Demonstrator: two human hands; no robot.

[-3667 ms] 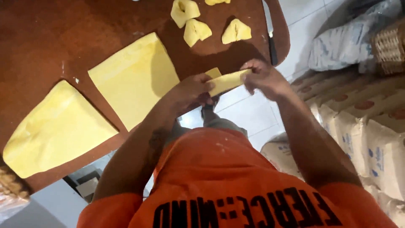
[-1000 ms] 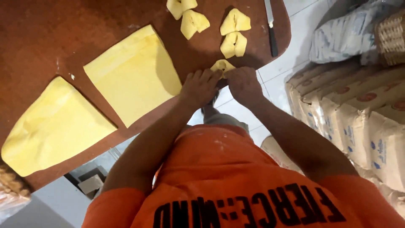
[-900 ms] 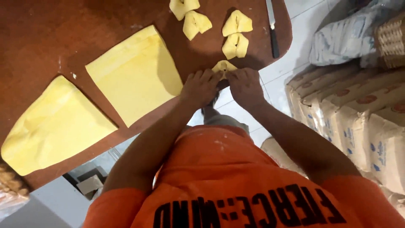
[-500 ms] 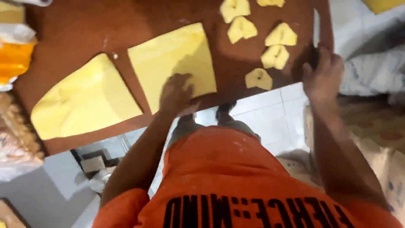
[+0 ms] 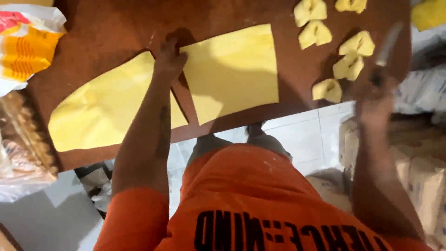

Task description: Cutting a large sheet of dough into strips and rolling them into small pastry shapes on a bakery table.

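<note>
Two flat yellow dough sheets lie on the brown table [image 5: 93, 37]: a squarish one [image 5: 237, 69] and a larger wedge-shaped one [image 5: 102, 116] to its left. My left hand [image 5: 169, 58] rests flat at the gap between them, fingers on the squarish sheet's left edge. My right hand [image 5: 376, 100], blurred, is at the table's right edge and closed around the dark handle of a knife [image 5: 388, 46], whose blade points away from me. Several folded dough pieces [image 5: 327, 89] lie just left of the knife.
An orange, red and white plastic bag [image 5: 25, 42] sits at the table's far left corner. A clear bag of baked goods [image 5: 23, 148] lies at the left. Pale sacks [image 5: 418, 158] are stacked on the floor at the right. White floor tiles show below the table edge.
Both hands let go of a folded piece and left it on the table. My left hand slid to the gap between the sheets. My right hand reached the knife and closed on its handle.
</note>
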